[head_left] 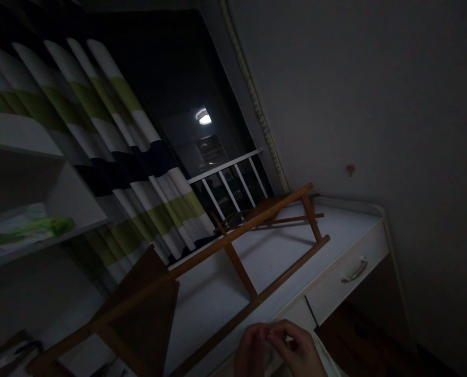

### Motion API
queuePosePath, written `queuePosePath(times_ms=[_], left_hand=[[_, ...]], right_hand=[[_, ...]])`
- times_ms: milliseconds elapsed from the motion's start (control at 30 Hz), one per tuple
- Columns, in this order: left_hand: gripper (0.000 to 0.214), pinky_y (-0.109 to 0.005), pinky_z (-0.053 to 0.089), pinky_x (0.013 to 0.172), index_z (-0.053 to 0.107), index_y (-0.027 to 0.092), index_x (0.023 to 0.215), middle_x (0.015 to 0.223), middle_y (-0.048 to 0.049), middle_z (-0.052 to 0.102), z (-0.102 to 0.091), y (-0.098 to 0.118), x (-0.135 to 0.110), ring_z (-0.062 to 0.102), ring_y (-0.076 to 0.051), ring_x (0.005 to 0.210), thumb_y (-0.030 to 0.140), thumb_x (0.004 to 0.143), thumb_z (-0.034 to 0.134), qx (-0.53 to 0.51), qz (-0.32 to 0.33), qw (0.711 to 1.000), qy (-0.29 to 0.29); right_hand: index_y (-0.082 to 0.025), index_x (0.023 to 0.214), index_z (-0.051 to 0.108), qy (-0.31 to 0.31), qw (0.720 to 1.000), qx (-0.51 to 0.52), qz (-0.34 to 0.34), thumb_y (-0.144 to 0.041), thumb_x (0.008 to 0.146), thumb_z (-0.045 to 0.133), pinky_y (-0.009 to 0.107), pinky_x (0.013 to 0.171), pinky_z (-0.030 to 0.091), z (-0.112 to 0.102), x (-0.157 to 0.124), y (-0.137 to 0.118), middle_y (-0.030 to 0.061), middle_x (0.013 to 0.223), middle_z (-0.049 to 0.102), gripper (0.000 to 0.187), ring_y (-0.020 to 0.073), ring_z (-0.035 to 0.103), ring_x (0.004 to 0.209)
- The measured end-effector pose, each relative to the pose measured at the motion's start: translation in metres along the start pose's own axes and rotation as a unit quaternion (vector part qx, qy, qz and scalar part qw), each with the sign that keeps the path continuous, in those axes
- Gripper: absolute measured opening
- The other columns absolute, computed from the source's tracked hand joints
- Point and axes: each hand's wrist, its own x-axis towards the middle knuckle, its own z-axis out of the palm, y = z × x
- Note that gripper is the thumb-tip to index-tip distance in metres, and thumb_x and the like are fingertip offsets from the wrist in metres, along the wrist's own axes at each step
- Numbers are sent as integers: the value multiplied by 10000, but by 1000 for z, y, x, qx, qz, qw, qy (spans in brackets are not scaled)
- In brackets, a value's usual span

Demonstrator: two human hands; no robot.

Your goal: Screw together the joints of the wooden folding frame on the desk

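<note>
Both of my hands are low in the dim view, close together at the front edge of a white desk (233,293). My left hand (251,351) and my right hand (296,348) have their fingers curled and their fingertips meet in a pinch. Whatever is between them is too small and dark to name. A long wooden frame (241,269) of slats and crossbars lies across the desk just beyond my hands, not touched by either.
The desk has a white drawer with a curved handle (353,272). A striped curtain (139,178) hangs by a dark window with a white railing (228,180). White shelves (29,235) stand to the left. A bare wall (375,104) is on the right.
</note>
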Motion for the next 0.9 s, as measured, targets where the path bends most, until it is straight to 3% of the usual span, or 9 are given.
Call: queuePosePath(times_ms=[67,167,267,333,433,567,900], left_hand=[[401,-274,498,760,557,203,886,890,-70,647,-1,-4,11,613,-190,849,548,805,370,20,10,1000,21],[359,-372,452,850,530,163,972,1008,-112,615,-7,-9,32,575,-233,960,459,789,442,143,42,988,46],[345,-468,386,879,529,147,1004,1025,-126,608,-10,-14,52,544,-286,1005,387,756,508,293,46,955,22],[292,-452,393,853,541,147,975,988,-118,618,-9,-16,61,554,-283,981,350,768,504,345,33,938,-16],[217,-378,420,802,554,136,884,910,-108,619,-4,-19,68,573,-246,909,308,820,439,358,27,932,-53],[190,-329,423,798,557,149,837,876,-82,604,-2,-22,68,559,-210,882,273,839,412,329,46,942,-49],[196,-348,441,816,563,165,820,888,-80,597,-12,-26,53,558,-212,889,311,835,433,299,64,951,-50]], right_hand=[[-175,761,636,14,999,13,27,-459,789,527,204,558,405,-6,7,-2,33,746,643,306,162,576,702],[-178,780,653,45,999,-7,24,-440,770,554,221,571,419,-18,18,1,38,749,649,280,174,578,707],[-184,795,661,45,998,-49,8,-392,761,565,238,567,426,-26,28,7,34,735,656,232,167,575,644],[-181,767,657,28,996,-80,3,-346,761,559,238,558,417,-28,33,9,23,703,651,193,155,562,600],[-177,692,636,-12,993,-113,-1,-273,756,542,223,561,399,-25,37,8,-3,641,627,149,142,553,592],[-175,685,634,-23,989,-145,4,-282,768,527,223,574,393,-23,38,7,-4,638,627,173,138,548,587],[-186,730,657,-26,992,-121,-34,-390,807,518,229,609,440,-18,21,14,26,743,664,258,154,587,635]])
